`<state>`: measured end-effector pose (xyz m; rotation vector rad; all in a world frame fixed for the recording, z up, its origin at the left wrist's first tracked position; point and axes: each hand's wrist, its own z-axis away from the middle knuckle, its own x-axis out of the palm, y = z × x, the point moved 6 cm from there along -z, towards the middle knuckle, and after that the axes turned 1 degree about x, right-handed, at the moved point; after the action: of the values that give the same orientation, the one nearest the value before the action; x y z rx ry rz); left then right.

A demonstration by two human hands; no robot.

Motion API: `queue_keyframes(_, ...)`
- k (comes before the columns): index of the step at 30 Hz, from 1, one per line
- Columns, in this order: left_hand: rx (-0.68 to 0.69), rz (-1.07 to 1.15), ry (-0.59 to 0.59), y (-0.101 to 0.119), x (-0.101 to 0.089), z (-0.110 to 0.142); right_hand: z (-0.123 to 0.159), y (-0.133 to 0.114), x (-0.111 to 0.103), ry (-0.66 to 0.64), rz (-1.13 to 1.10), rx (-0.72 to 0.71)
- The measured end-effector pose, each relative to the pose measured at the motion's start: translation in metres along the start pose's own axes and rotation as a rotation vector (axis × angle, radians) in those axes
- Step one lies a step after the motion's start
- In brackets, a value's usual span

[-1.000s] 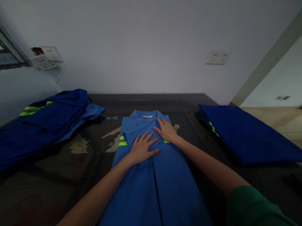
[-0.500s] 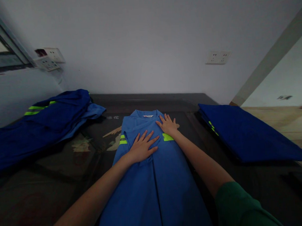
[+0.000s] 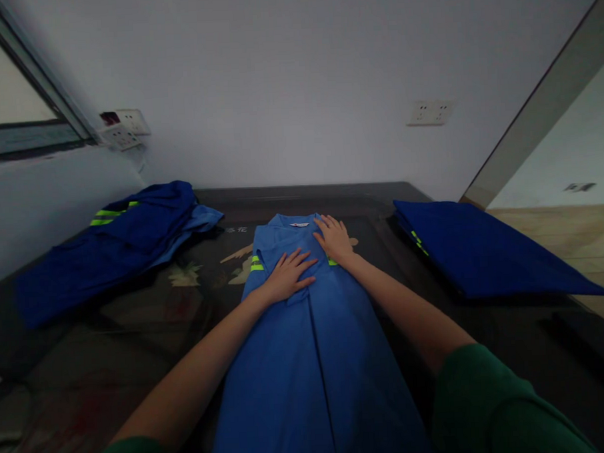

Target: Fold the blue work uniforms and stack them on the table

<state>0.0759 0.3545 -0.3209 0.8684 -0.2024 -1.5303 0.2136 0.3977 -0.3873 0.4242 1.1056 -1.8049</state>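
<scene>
While the collared blue garment (image 3: 300, 360) lies on the desk (image 3: 381, 196), the left hand (image 3: 287, 278) and right hand (image 3: 335, 241) rest on its upper part, each grip extended wide, holding nothing; even outward palm pressure best keeps the layers smooth.

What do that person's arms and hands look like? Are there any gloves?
No gloves! The left hand and right hand are bare, with no rings or bracelets that I can see. Bare forearms come out of dark green sleeves.
</scene>
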Motion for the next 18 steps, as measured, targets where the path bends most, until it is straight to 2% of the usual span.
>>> queue_keyframes(4,-0.005,-0.007,0.112,0.001,-0.001,0.002,0.043,-0.037,-0.009,-0.116,-0.099,-0.217)
queue_keyframes(8,0.035,0.059,0.208,0.003,-0.008,0.019,0.073,-0.052,-0.006,-0.159,-0.118,-0.239)
queue_keyframes(14,0.079,0.142,0.337,0.024,-0.024,0.066,0.076,-0.06,-0.008,-0.101,-0.014,-0.21)
queue_keyframes(18,0.115,0.089,0.314,0.038,-0.024,0.079,0.077,-0.067,-0.001,-0.198,0.087,-0.277)
